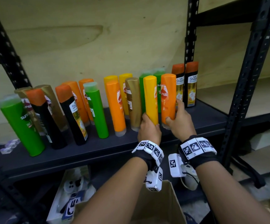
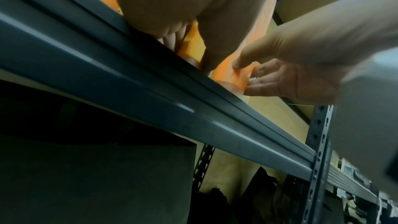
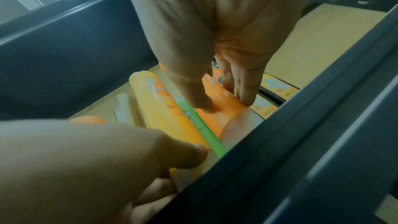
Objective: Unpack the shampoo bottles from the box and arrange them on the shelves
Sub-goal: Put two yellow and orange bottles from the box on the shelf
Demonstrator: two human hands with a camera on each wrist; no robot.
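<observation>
The left hand (image 1: 148, 129) grips the yellow bottle (image 1: 150, 99) low down, upright on the dark shelf (image 1: 203, 117); the right hand (image 1: 182, 119) wraps thumb and fingers round the orange bottle (image 1: 168, 97) just beside it, labelled "sunsilk"; two black bottles (image 1: 185, 84) behind read "Shayla"; the cardboard box (image 1: 163, 206) sits below.

Bare shelf (image 1: 208, 117) surface lies right of the two black bottles (image 1: 191, 84) up to the upright post (image 1: 244, 88); leftward, crowded bottle rows (image 1: 76, 109) block the back, leaving only a front strip clear along the edge
</observation>
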